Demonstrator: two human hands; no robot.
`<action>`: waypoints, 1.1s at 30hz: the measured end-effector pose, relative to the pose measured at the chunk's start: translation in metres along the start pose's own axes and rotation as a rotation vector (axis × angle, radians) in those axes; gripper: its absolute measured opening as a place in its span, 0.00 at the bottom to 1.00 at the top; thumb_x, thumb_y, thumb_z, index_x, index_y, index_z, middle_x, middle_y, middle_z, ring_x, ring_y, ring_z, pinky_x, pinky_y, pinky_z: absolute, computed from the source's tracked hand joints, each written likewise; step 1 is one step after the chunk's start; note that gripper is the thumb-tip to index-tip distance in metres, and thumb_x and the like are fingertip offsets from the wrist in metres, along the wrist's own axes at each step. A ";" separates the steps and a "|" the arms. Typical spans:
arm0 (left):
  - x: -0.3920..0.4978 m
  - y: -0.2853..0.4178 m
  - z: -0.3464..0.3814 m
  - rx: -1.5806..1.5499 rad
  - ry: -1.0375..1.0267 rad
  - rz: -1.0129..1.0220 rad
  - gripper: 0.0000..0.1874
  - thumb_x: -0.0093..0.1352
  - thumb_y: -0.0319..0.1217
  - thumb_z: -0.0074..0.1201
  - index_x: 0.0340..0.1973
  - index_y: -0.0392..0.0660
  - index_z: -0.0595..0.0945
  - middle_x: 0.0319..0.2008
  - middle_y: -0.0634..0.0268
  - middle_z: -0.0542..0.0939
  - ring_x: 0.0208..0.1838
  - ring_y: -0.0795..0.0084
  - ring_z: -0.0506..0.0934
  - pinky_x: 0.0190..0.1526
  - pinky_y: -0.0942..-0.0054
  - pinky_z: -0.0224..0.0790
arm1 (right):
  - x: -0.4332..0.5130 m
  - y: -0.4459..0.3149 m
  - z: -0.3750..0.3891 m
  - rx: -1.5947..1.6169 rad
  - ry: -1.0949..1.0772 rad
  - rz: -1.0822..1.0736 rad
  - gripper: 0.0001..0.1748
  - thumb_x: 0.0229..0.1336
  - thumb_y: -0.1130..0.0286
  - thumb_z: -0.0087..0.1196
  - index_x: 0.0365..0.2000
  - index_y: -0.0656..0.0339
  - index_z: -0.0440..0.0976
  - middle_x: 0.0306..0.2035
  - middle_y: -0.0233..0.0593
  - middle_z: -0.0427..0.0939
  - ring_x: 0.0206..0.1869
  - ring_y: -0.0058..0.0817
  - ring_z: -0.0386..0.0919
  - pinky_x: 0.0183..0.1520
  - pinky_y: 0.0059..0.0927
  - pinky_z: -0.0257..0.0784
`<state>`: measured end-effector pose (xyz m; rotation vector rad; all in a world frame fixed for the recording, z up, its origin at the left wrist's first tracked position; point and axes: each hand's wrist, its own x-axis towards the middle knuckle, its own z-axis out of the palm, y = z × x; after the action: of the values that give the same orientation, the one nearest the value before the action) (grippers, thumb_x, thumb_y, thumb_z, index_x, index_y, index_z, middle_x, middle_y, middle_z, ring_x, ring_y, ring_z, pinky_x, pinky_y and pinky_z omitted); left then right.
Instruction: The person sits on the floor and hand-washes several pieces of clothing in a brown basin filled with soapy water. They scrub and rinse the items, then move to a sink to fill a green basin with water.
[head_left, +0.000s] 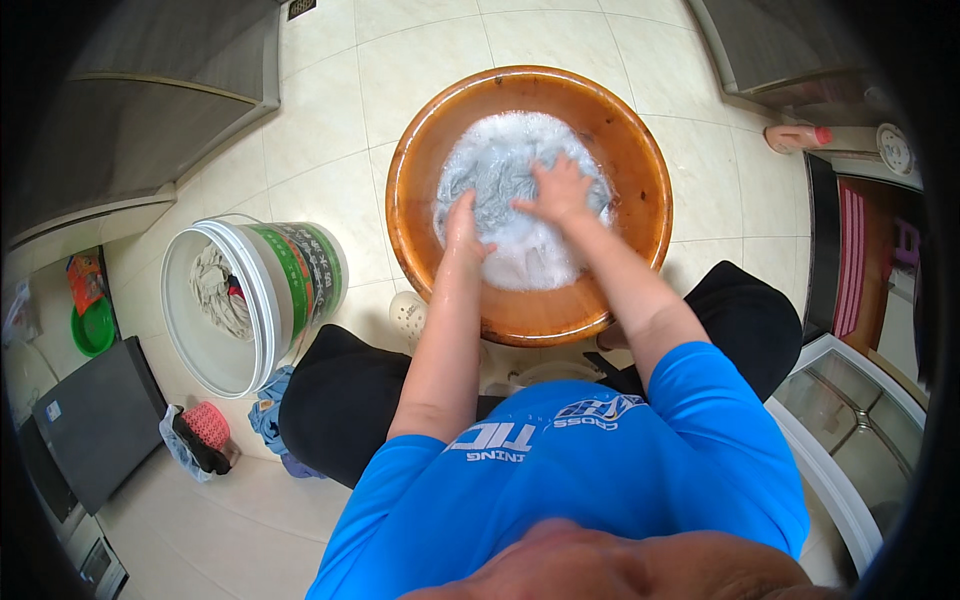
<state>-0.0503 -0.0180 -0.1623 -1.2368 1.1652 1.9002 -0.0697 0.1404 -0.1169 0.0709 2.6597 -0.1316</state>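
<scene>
A large round brown basin stands on the tiled floor before me, with sudsy water and a soaked grey cloth in it. At the left side of the cloth is my left hand, its thumb and fingers apart and its fingertips against the suds. My right hand lies spread, palm down, over the cloth's right part, a little blurred. Neither hand is seen closed on the cloth. The cloth's underside is hidden by foam and water.
Left of the basin, a white and green plastic bucket holds crumpled pale cloth. Blue clothes lie beside my left knee. A pink bottle is at the far right near a cabinet. A glass-paned door is at my right.
</scene>
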 end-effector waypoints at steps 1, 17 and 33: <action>-0.002 0.000 0.006 0.015 0.012 0.026 0.33 0.62 0.49 0.50 0.61 0.58 0.62 0.61 0.65 0.63 0.63 0.56 0.60 0.54 0.33 0.47 | -0.004 -0.003 0.008 -0.017 0.015 -0.080 0.37 0.43 0.48 0.61 0.55 0.46 0.64 0.57 0.56 0.62 0.59 0.50 0.62 0.57 0.55 0.58; -0.019 0.006 0.019 -0.132 -0.280 0.135 0.38 0.64 0.62 0.36 0.61 0.48 0.65 0.62 0.60 0.64 0.62 0.57 0.63 0.60 0.47 0.54 | -0.030 -0.011 -0.020 0.575 -0.018 -0.772 0.19 0.34 0.66 0.61 0.34 0.57 0.75 0.35 0.47 0.77 0.40 0.45 0.74 0.43 0.39 0.70; -0.037 -0.015 0.021 -0.246 -0.409 0.267 0.21 0.65 0.36 0.42 0.51 0.38 0.72 0.47 0.54 0.77 0.51 0.58 0.74 0.54 0.57 0.66 | 0.039 0.040 0.006 0.538 0.480 -0.136 0.17 0.56 0.55 0.44 0.29 0.54 0.78 0.33 0.47 0.78 0.37 0.47 0.76 0.41 0.43 0.70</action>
<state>-0.0318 0.0066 -0.1292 -0.7770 0.9312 2.4119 -0.0981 0.1806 -0.1435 0.1049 3.0170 -0.9828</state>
